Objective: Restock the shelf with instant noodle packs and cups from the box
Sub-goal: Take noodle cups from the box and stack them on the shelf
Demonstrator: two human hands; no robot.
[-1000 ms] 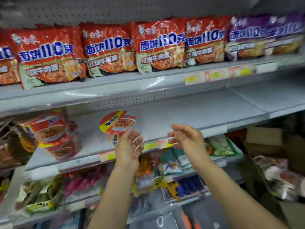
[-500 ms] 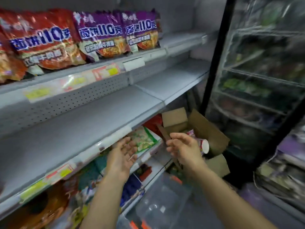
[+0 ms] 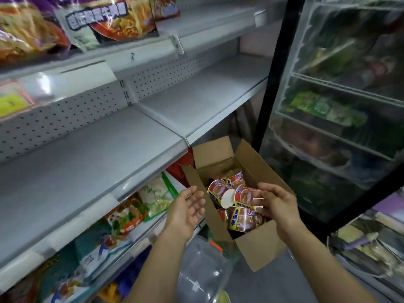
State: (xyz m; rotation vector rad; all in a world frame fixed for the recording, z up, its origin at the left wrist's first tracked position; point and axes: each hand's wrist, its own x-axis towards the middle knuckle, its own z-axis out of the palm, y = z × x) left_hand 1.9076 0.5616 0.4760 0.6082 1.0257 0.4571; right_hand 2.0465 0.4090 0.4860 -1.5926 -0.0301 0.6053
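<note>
Both hands, turned from the shelf [image 3: 91,162], now reach over the box [image 3: 260,243], left hand [image 3: 185,212] and right hand [image 3: 278,204] with loose, ungrasping fingers, poised to gather the cups [image 3: 240,217] inside.

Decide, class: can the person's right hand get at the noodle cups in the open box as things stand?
Probably yes: the right hand is already over the box, whose flaps stand open, with the noodle cups uncovered beneath it.

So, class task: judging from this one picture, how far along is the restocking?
Done: noodle packs sit on the top shelf. In hand: nothing yet; the left hand and right hand reach open toward the box. Left: several noodle cups lie in the box, and the middle shelf shows bare space.
</note>
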